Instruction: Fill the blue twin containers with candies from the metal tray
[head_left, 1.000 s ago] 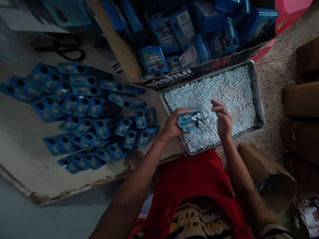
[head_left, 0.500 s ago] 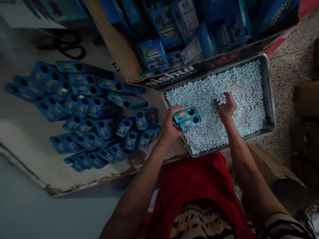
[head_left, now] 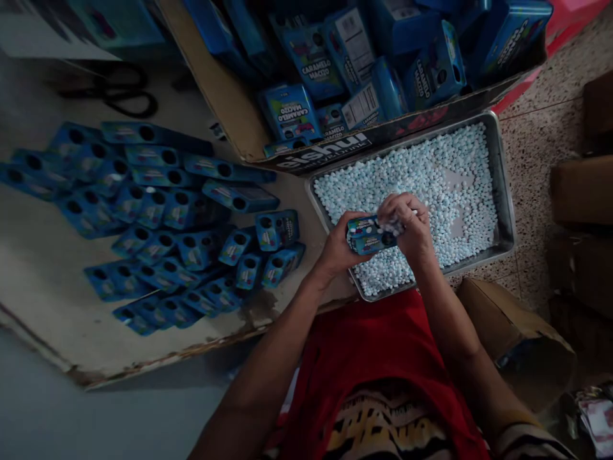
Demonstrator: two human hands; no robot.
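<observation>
Two small blue candy boxes [head_left: 364, 235] lie side by side in my left hand [head_left: 339, 246], whose fingers wrap round them. My right hand [head_left: 410, 220] is closed on a bunch of small candies [head_left: 393, 226] and meets the right ends of the boxes. Their holes are partly hidden by these fingers. Below both hands is a metal tray [head_left: 508, 211] spread with pale blue and white candies [head_left: 460, 236]. Left of my hands, several blue boxes with round dark holes [head_left: 179, 211] stand in rows on the table [head_left: 57, 275].
Behind the tray, a cardboard box [head_left: 218, 83] holds several larger blue packages [head_left: 311, 61]. Dark scissors [head_left: 127, 92] lie at the table's upper left. Brown cartons [head_left: 579, 191] stand on the floor at right, and an open carton [head_left: 512, 332] is near my right arm.
My right hand has lifted a handful of candies from the tray and moved left to the two boxes. My left hand has shifted slightly right with the boxes.
</observation>
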